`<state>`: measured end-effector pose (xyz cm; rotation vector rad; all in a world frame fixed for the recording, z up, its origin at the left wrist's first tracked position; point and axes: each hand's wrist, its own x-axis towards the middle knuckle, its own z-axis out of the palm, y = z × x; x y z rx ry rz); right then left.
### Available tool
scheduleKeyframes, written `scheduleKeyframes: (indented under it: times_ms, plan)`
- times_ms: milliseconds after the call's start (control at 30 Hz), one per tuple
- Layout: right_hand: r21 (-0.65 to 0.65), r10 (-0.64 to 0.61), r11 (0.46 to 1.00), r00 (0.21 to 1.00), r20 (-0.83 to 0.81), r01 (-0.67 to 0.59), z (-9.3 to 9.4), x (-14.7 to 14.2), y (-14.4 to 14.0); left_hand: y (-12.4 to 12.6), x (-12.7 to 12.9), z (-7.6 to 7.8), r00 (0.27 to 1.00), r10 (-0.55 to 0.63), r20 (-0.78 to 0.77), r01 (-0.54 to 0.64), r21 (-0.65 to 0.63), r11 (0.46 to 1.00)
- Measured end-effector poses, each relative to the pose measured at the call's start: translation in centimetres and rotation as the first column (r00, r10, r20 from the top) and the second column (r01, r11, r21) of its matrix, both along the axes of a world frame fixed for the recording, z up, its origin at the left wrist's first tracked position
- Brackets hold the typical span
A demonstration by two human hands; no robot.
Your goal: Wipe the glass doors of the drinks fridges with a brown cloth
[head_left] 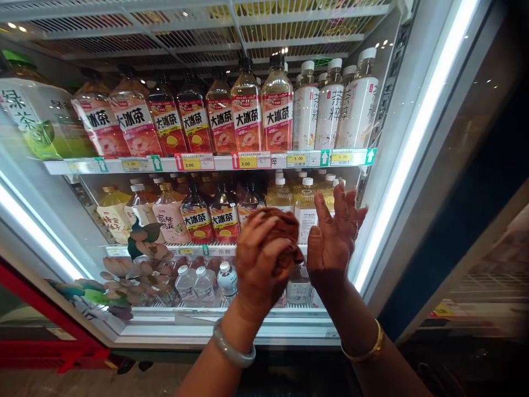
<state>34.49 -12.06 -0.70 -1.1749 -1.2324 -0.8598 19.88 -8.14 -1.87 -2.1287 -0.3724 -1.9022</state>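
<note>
A crumpled brown cloth (285,223) is bunched in my left hand (262,259), whose fingers wrap round it. Beside it, to the right, my right hand (334,237) is raised with fingers stretched out and apart, holding nothing. Both hands are in front of the glass door (165,187) of a lit drinks fridge; whether the right palm touches the glass I cannot tell. Behind the hands, white-capped bottles (306,212) on the middle shelf are partly hidden.
Bottles of iced tea (247,116) line the upper shelf above yellow price tags (191,164). Small clear bottles (200,284) stand on the lowest shelf. A flower decal (144,264) is at lower left. A dark door frame (442,182) edges the right side.
</note>
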Motion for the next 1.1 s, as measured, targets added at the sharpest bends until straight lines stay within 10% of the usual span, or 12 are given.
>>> scheduleKeyframes:
  times_ms: [167,433,733,967,1100]
  plan:
    - [-0.020,-0.027,0.999,1.000,-0.009,0.027,0.1,-0.3,-0.2,0.9,-2.3,2.1,0.968,0.129,0.214,-0.116,-0.073,0.991]
    - [0.005,-0.046,0.999,0.999,-0.001,0.046,-0.1,0.1,0.2,-0.9,1.8,-2.2,0.990,-0.074,-0.121,0.076,0.019,0.997]
    - [-0.014,-0.041,0.999,0.999,0.005,0.041,0.0,-0.1,0.1,1.2,-2.9,1.9,0.972,0.160,0.174,-0.153,-0.054,0.987]
    - [0.016,-0.026,1.000,1.000,0.006,0.026,-0.2,0.2,0.3,-1.3,1.8,-1.9,0.998,-0.028,-0.063,0.026,-0.030,0.999]
    - [-0.001,-0.044,0.999,0.999,0.013,0.044,-0.2,0.2,0.1,-0.9,0.9,-0.8,0.991,-0.024,-0.130,0.025,0.007,1.000]
